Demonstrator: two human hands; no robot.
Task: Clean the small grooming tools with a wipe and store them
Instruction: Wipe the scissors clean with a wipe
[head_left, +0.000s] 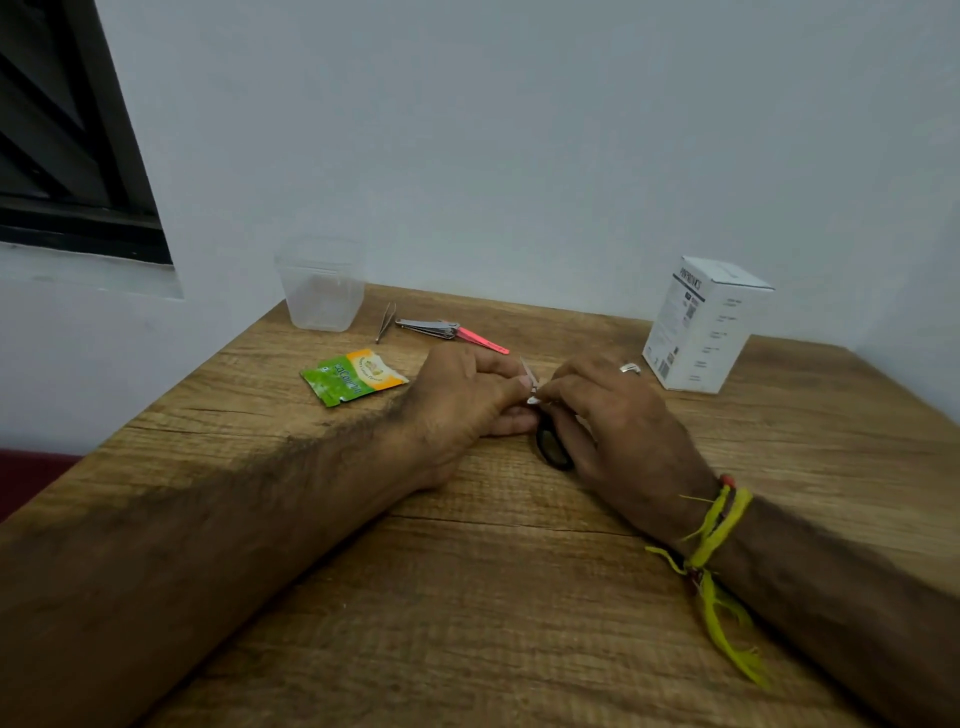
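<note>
Both hands meet at the middle of the wooden table. My right hand grips small scissors whose black handle loop shows below the fingers. The thin blade tips poke up between the hands. My left hand pinches the blades, with a small white bit, maybe a wipe, at its fingertips. Behind the hands lie metal tweezers, a silver nail clipper and a pink-handled tool. A torn green and orange wipe sachet lies to the left.
A clear plastic container stands at the table's far left corner by the wall. A white cardboard box stands at the back right. The table's left edge runs diagonally; a dark window is on the left wall.
</note>
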